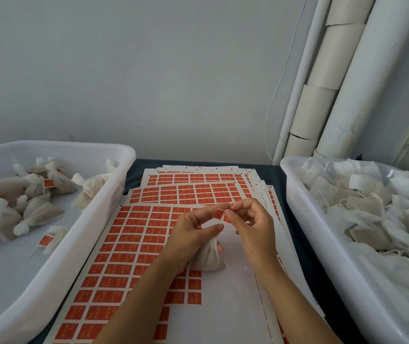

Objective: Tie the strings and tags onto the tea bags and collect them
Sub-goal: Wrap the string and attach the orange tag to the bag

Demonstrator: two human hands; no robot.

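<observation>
Now tea bag (208, 256) under L hand (188, 234), tag (219, 214) btwn both hands.

Worktop (283, 175) carried a stack of tag sheets (134, 244) in the middle, fanned toward the back. Left bin (79, 234) sat beside the sheets, tied tea bags (24, 204) inside. Right bin (305, 219) on the other side, untied bags (362, 209) piled in it. Both hands over the sheets: left hand (191, 234) and right hand (255, 224) met at one tag (218, 214), one tea bag (209, 256) under the left. Pipes (347, 83) stood behind the right bin against the wall.

White tea bag (208, 256) upright, orange tag (219, 214) above it.
</observation>
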